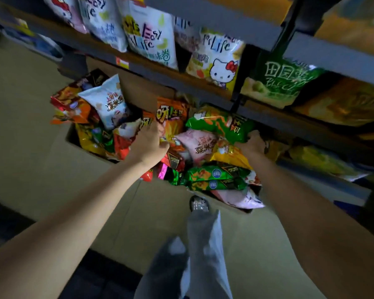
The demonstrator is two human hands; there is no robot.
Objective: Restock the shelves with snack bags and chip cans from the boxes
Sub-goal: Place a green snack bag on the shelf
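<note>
My left hand point(148, 143) reaches down into the box point(89, 157), fingers curled round an orange bag point(171, 117) near the pile's middle. My right hand point(254, 142), at three o'clock of it, grips the end of a green bag point(220, 124). Both bags still lie on the heap. At twelve o'clock, the shelf point(205, 88) holds upright white bags point(149, 37).

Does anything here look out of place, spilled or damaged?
Nothing looks damaged. The snack bags in the cardboard box lie in a loose heap, and some, like the white bag, stick out above its rim. Both hands reach into the heap.
</note>
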